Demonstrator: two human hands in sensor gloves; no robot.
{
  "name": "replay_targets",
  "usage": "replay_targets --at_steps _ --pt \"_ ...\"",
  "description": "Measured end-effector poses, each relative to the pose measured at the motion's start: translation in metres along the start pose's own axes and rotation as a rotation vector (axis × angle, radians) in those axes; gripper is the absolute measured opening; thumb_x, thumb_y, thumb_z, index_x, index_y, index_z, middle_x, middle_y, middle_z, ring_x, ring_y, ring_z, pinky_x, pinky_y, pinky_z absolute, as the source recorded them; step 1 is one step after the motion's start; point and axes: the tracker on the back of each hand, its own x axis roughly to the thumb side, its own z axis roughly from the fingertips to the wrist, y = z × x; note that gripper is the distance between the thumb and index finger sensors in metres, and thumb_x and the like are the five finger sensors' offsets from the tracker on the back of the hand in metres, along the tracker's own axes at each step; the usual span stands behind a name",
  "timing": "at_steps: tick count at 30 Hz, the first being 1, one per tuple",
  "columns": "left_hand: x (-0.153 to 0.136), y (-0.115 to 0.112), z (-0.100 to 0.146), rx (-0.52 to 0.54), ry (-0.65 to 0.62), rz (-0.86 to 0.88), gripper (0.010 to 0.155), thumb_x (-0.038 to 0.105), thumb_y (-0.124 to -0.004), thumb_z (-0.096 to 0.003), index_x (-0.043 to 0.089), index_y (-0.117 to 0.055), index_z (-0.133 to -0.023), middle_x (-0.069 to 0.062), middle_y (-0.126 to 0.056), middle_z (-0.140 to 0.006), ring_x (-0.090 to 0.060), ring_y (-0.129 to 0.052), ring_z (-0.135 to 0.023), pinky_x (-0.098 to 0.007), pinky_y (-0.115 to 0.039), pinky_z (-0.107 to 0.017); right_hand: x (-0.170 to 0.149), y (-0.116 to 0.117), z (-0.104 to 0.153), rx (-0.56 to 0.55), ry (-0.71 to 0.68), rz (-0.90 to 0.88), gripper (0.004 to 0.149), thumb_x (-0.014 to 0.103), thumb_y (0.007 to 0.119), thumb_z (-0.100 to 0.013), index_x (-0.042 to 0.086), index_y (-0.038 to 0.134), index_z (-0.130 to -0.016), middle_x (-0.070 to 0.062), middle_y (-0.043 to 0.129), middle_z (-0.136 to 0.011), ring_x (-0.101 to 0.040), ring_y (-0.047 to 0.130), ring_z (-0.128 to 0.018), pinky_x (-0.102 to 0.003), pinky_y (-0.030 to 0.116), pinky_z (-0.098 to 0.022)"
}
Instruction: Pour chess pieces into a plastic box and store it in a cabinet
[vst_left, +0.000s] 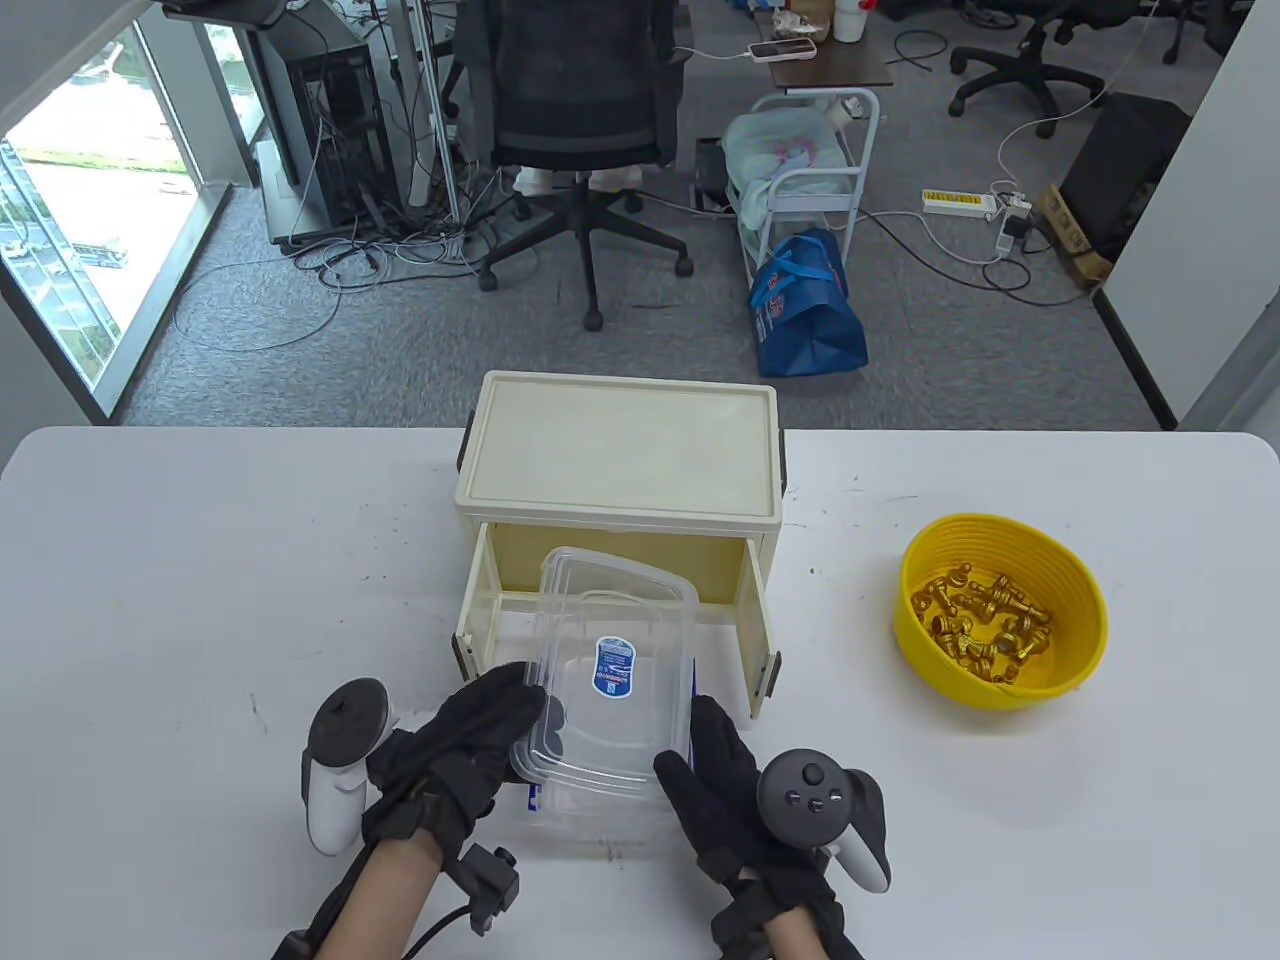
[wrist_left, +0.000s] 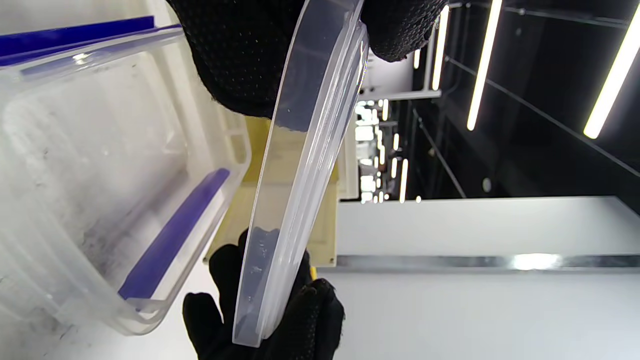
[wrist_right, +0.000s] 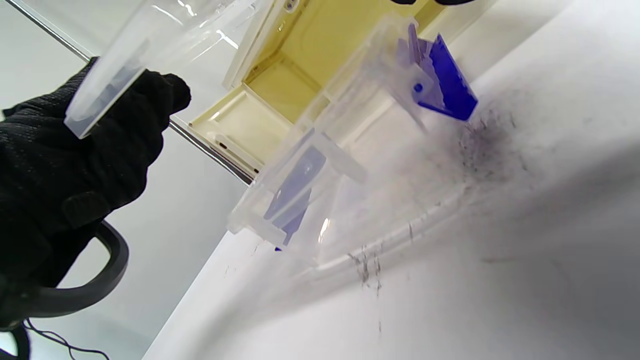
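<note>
A clear plastic lid (vst_left: 610, 680) with a blue label is tilted up in front of the open cream cabinet (vst_left: 620, 450). My left hand (vst_left: 520, 700) grips its left edge and my right hand (vst_left: 690, 740) holds its right near edge. The clear box (vst_left: 590, 825) with blue clips stands open and empty on the table under the lid. In the left wrist view the lid (wrist_left: 300, 165) is edge-on beside the box (wrist_left: 100, 165). In the right wrist view the box (wrist_right: 350, 165) sits before the cabinet (wrist_right: 310, 50). Gold chess pieces (vst_left: 985, 625) lie in a yellow bowl (vst_left: 1090, 640) at the right.
The white table (vst_left: 200, 600) ends at its far edge behind the cabinet. The cabinet's front is open towards me, its door panels swung out at both sides. An office chair (vst_left: 580, 100) and a blue bag (vst_left: 805, 310) stand on the floor beyond.
</note>
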Motion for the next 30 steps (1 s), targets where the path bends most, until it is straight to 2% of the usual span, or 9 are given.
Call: replay_targets --at_steps 2,5,6,8,11,15,19,24,30 --pt "0.012 0.001 0.004 0.011 -0.026 -0.017 0.057 0.033 -0.069 -0.0701 -0.001 -0.056 -0.114 -0.013 -0.089 -0.089 -0.018 -0.099 -0.064 -0.029 -0.092 -0.047 0.005 -0.006 0.009 -0.129 0.045 0.061 0.079 0.058 0.054 -0.061 0.002 0.038 -0.114 -0.03 0.045 -0.116 -0.055 0.054 -0.102 -0.067 0.054 -0.067" --pt "0.032 0.006 0.011 0.032 -0.057 -0.05 0.057 0.033 -0.069 -0.07 -0.001 -0.056 -0.114 -0.014 -0.089 -0.089 -0.019 -0.099 -0.064 -0.029 -0.092 -0.047 0.011 -0.019 0.026 -0.42 0.139 0.234 0.076 0.059 0.06 -0.059 0.004 0.05 -0.111 -0.026 0.058 -0.113 -0.051 0.065 -0.098 -0.064 0.058 -0.066" --pt "0.038 0.008 0.013 0.041 -0.067 -0.065 0.057 0.033 -0.069 -0.07 -0.001 -0.056 -0.114 -0.014 -0.089 -0.089 -0.019 -0.099 -0.064 -0.029 -0.092 -0.047 0.012 -0.024 0.029 -0.479 0.166 0.304 0.077 0.059 0.06 -0.059 0.004 0.048 -0.112 -0.026 0.056 -0.114 -0.051 0.063 -0.099 -0.064 0.057 -0.067" --pt "0.051 0.013 0.018 0.065 -0.085 -0.093 0.057 0.033 -0.068 -0.0701 0.0 -0.056 -0.115 -0.014 -0.089 -0.089 -0.019 -0.099 -0.064 -0.029 -0.092 -0.047 0.009 -0.032 0.033 -0.52 0.25 0.348 0.081 0.061 0.061 -0.059 0.005 0.039 -0.114 -0.026 0.047 -0.117 -0.052 0.055 -0.104 -0.066 0.052 -0.069" --pt "0.07 0.022 0.024 0.101 -0.102 -0.125 0.056 0.033 -0.068 -0.0702 0.0 -0.057 -0.115 -0.015 -0.088 -0.089 -0.02 -0.098 -0.065 -0.031 -0.091 -0.047 -0.004 -0.038 0.03 -0.457 0.312 0.301 0.086 0.061 0.062 -0.058 0.007 0.03 -0.116 -0.025 0.036 -0.121 -0.054 0.041 -0.107 -0.07 0.042 -0.071" --pt "0.099 0.04 0.033 0.173 -0.119 -0.194 0.055 0.033 -0.069 -0.0698 0.001 -0.059 -0.114 -0.015 -0.089 -0.089 -0.02 -0.098 -0.064 -0.031 -0.091 -0.047 -0.029 -0.036 0.017 -0.275 0.441 0.296 0.089 0.064 0.063 -0.057 0.012 0.022 -0.117 -0.022 0.019 -0.123 -0.055 0.024 -0.109 -0.073 0.032 -0.072" --pt "0.127 0.061 0.045 0.264 -0.122 -0.307 0.054 0.033 -0.07 -0.0692 0.002 -0.063 -0.112 -0.015 -0.09 -0.088 -0.021 -0.098 -0.063 -0.032 -0.091 -0.046 -0.045 -0.031 0.008 -0.15 0.489 0.249 0.09 0.065 0.063 -0.056 0.017 0.018 -0.117 -0.019 0.01 -0.122 -0.052 0.013 -0.11 -0.074 0.024 -0.072" --pt "0.151 0.094 0.057 0.439 -0.055 -0.536 0.052 0.033 -0.071 -0.0685 0.003 -0.066 -0.11 -0.015 -0.091 -0.087 -0.022 -0.099 -0.062 -0.033 -0.09 -0.045 -0.051 -0.029 0.003 -0.09 0.507 0.232 0.09 0.066 0.062 -0.056 0.019 0.015 -0.116 -0.018 0.006 -0.122 -0.051 0.008 -0.11 -0.073 0.02 -0.072" --pt "0.141 0.122 0.055 0.573 0.066 -0.755 0.05 0.032 -0.071 -0.068 0.004 -0.068 -0.109 -0.015 -0.091 -0.087 -0.024 -0.099 -0.062 -0.034 -0.09 -0.045 -0.053 -0.029 0.002 -0.081 0.514 0.212 0.09 0.065 0.062 -0.056 0.018 0.015 -0.116 -0.017 0.006 -0.122 -0.051 0.008 -0.11 -0.073 0.02 -0.072"
